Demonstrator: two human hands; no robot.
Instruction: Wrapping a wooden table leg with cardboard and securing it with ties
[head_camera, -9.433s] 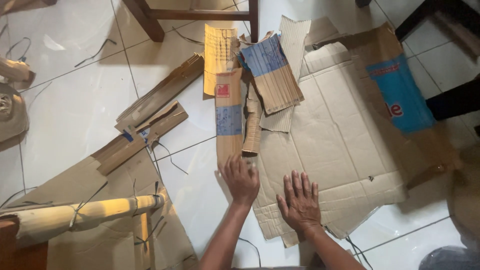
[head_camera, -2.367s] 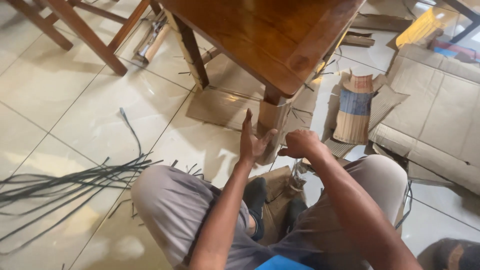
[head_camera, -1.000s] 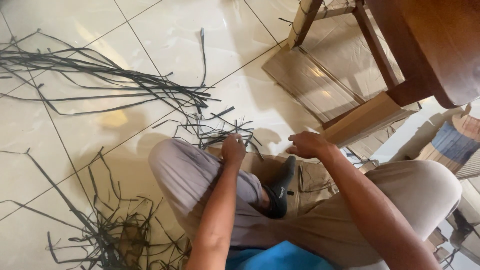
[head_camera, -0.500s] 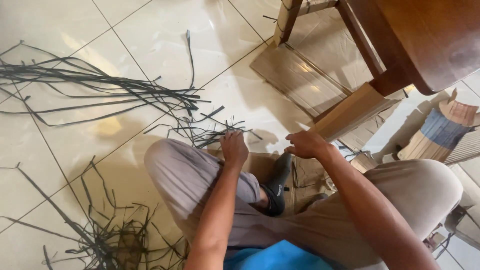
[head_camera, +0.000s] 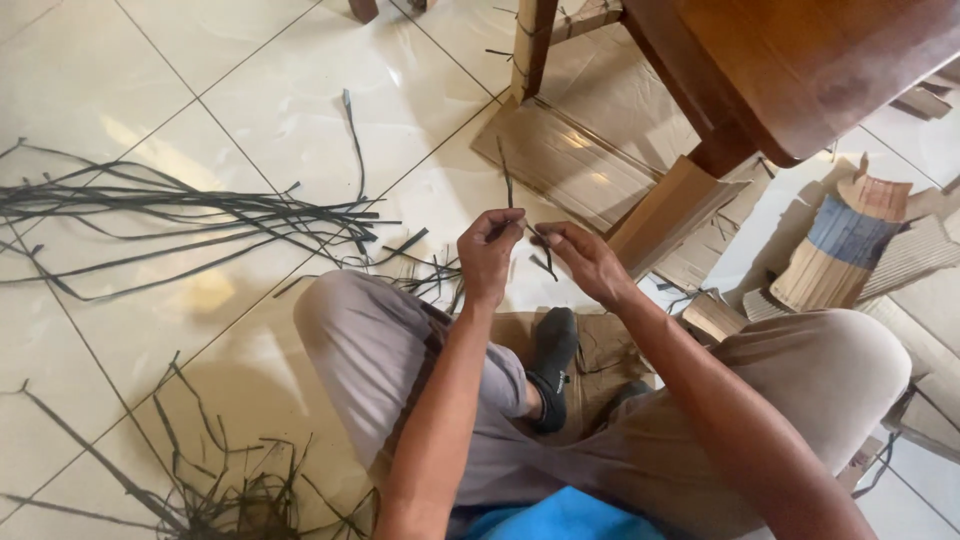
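I sit on the tiled floor with my knees apart. My left hand (head_camera: 488, 255) pinches a thin black strap (head_camera: 506, 178) whose free end stands up above the fingers. My right hand (head_camera: 583, 258) pinches the same strap just to the right, and a short end hangs between the two hands. Both hands are raised in front of a wooden table leg wrapped in cardboard (head_camera: 668, 212). A piece of cardboard (head_camera: 520, 328) lies under my black-socked feet.
Long black straps (head_camera: 180, 215) lie fanned over the tiles at left, with a tangle of more at bottom left (head_camera: 215, 490). A wooden table (head_camera: 800, 60) stands at upper right. Flat cardboard (head_camera: 565, 160) lies beneath it, and rolled corrugated pieces (head_camera: 850, 240) at right.
My left hand has risen from the straps by my knee with one strap in it. My right hand has come up to meet it and taken hold. The view has tilted slightly.
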